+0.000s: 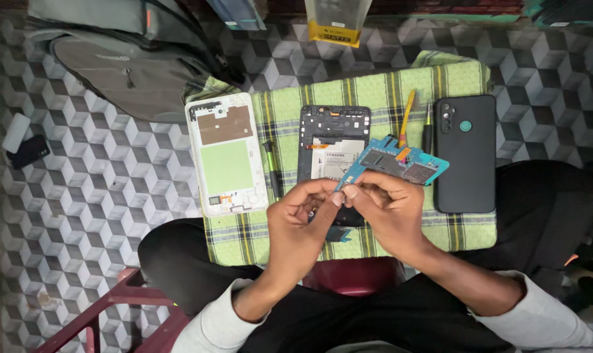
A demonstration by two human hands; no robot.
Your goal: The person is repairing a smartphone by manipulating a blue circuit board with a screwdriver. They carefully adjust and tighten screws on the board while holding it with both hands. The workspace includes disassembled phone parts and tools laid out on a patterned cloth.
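Both of our hands meet over the green-and-yellow checked cloth (290, 117) that we take as our landmark, just above its near edge. Our left hand (295, 225) and right hand (389, 216) are drawn together, fingertips nearly touching, both pinched on the same thing: a thin teal-blue circuit board with metal shields (396, 162). The right hand grips its lower left corner while the left fingertips press at that same corner; what sits under them is too small for us to tell. The board is held tilted in the air above the middle of the cloth, not resting on it.

We judge the main risk to be the corner grip: the board is held only at one end, so a slip could drop it onto the parts below, and bending pressure from the two pinches could flex it or tear a fine connector.

Under the board, on the cloth's centre, lies a black open phone frame with a pale battery (333, 140). On the cloth's left edge lies a white phone back shell with a green and a copper patch (226, 153), and between the two a slim dark pen-like tool (272, 168). Toward the cloth's right side stand an orange-handled tool (409, 111) and a dark screwdriver (427, 131), then a black cased phone lying face down (466, 153).

Beyond the cloth's far left corner a grey backpack (126, 62) rests shut, contents hidden.
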